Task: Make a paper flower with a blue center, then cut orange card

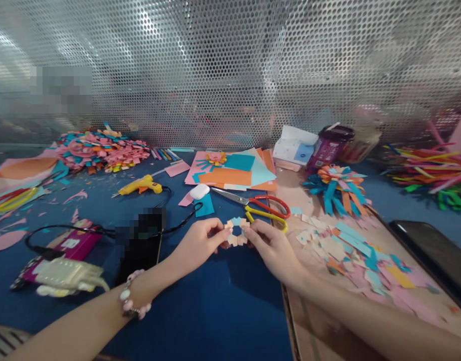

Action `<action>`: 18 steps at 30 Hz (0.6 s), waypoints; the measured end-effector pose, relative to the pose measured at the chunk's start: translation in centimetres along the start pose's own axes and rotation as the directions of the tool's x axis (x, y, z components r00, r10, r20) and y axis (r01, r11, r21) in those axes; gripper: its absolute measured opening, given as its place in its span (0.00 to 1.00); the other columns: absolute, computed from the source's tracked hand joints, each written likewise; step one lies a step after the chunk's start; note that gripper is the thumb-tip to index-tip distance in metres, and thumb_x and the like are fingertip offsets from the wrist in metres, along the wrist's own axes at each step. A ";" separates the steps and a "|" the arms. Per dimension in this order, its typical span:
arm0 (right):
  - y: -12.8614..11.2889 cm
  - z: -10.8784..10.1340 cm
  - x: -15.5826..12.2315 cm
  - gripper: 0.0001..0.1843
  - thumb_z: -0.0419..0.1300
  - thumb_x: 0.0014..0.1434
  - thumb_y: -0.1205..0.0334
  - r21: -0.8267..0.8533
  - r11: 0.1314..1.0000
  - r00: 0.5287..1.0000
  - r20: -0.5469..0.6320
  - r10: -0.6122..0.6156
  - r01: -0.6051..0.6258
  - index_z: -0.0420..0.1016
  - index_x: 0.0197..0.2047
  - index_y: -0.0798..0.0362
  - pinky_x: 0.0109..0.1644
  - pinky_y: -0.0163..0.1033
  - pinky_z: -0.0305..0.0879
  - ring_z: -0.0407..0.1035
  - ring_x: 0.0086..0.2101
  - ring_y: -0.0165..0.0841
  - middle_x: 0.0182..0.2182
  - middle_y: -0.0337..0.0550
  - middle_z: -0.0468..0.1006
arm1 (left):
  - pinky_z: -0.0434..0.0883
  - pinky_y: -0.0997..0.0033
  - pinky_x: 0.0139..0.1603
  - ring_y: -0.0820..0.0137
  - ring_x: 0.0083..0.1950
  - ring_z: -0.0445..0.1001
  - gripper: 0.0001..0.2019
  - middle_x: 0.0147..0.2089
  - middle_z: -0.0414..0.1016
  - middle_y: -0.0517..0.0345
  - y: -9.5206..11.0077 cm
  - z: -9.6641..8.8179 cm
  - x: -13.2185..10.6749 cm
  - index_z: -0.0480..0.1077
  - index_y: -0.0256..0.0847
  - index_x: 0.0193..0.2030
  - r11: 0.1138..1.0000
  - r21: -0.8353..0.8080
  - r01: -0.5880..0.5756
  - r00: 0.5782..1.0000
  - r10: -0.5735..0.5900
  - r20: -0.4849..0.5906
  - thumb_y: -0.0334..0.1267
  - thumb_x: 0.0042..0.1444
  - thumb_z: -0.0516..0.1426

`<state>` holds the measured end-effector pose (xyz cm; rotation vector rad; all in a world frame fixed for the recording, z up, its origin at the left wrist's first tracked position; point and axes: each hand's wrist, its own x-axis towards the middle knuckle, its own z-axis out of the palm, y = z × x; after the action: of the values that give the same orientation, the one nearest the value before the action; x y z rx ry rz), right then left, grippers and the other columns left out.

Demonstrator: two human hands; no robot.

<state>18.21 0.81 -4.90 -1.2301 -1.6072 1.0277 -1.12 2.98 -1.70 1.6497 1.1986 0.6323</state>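
Observation:
Between my two hands is a small paper ring [237,240] made of folded pale peach pieces with a light blue one at the top. My left hand [205,239] pinches its left side, thumb and fingers closed on the edge. On the opposite side, my right hand [270,244] grips it the same way. The ring is held over the blue tabletop, with its middle hole visible. Just beyond my right hand lie scissors [264,204] with red and yellow handles. A white rounded case [199,191] rests on paper past the ring.
A yellow glue gun [143,185] lies left, its black cable running near a dark phone [142,250]. Paper sheets [230,173] and a perforated metal panel [230,65] stand beyond. Paper scraps [365,255] cover the right side, near a paper flower [337,185] and another phone [429,255].

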 end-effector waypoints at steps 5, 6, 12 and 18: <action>-0.1 0.2 0.2 0.21 0.52 0.67 0.50 -0.076 0.997 1.000 0.023 -0.013 0.015 0.60 0.26 0.51 0.35 0.37 0.55 0.60 0.30 0.31 0.26 0.36 0.62 | 0.66 0.71 0.30 0.71 0.27 0.71 0.17 0.27 0.74 0.58 -0.2 0.0 0.1 0.65 0.40 0.27 0.996 0.086 0.016 0.999 -0.013 -0.036 0.50 0.61 0.54; -0.2 0.3 0.2 0.21 0.51 0.67 0.49 -0.084 0.996 1.000 0.019 -0.009 0.010 0.60 0.26 0.51 0.34 0.37 0.55 0.59 0.29 0.31 0.26 0.36 0.62 | 0.67 0.71 0.30 0.70 0.28 0.72 0.18 0.27 0.74 0.58 -0.2 0.0 0.1 0.65 0.40 0.27 0.994 0.112 0.013 0.999 -0.008 -0.045 0.51 0.62 0.52; -0.3 0.4 0.0 0.23 0.53 0.65 0.46 0.038 0.997 0.993 -0.100 0.064 -0.061 0.57 0.25 0.51 0.30 0.36 0.51 0.55 0.26 0.29 0.23 0.34 0.56 | 0.72 0.62 0.47 0.64 0.43 0.76 0.14 0.41 0.77 0.50 -1.6 -0.6 0.8 0.71 0.38 0.40 0.833 0.529 -0.161 0.942 0.289 -0.168 0.37 0.67 0.45; -0.2 0.2 -0.3 0.24 0.54 0.65 0.45 0.112 0.993 0.987 -0.151 0.047 -0.030 0.54 0.25 0.51 0.28 0.35 0.49 0.50 0.25 0.28 0.23 0.34 0.54 | 0.65 0.42 0.61 0.45 0.69 0.59 0.22 0.67 0.61 0.33 -4.4 -0.5 1.6 0.63 0.34 0.65 0.494 0.860 -0.128 0.933 0.354 -0.064 0.39 0.68 0.46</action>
<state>17.97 0.41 -4.79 -1.2390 -1.3964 1.0065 -2.75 4.84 -5.66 2.6881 1.6023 0.4164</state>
